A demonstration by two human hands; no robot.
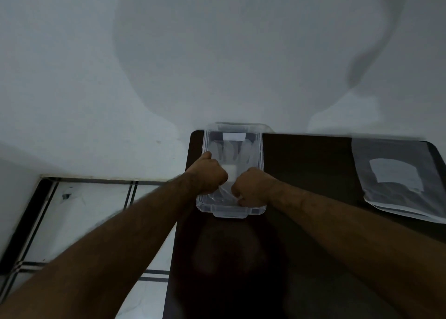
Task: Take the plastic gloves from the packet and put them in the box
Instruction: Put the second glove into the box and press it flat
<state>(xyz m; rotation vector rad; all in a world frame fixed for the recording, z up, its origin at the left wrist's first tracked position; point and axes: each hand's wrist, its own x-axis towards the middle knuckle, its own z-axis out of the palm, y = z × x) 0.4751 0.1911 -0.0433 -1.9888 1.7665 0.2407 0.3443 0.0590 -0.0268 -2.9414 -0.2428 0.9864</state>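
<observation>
A clear plastic box (pixel 260 149) stands at the far left corner of the dark table. Thin transparent plastic gloves (pixel 233 153) lie spread inside it, fingers pointing away from me. My left hand (pixel 209 175) and my right hand (pixel 253 188) are both fisted over the near half of the box, each pinching the near end of a glove. The packet (pixel 400 181), a flat translucent bag with a white label, lies at the table's far right.
The dark table (pixel 313 164) butts against a white wall (pixel 217 53). Its left edge runs just beside the box, with tiled floor (pixel 96 210) below. A lid or second rim shows behind the box at the wall.
</observation>
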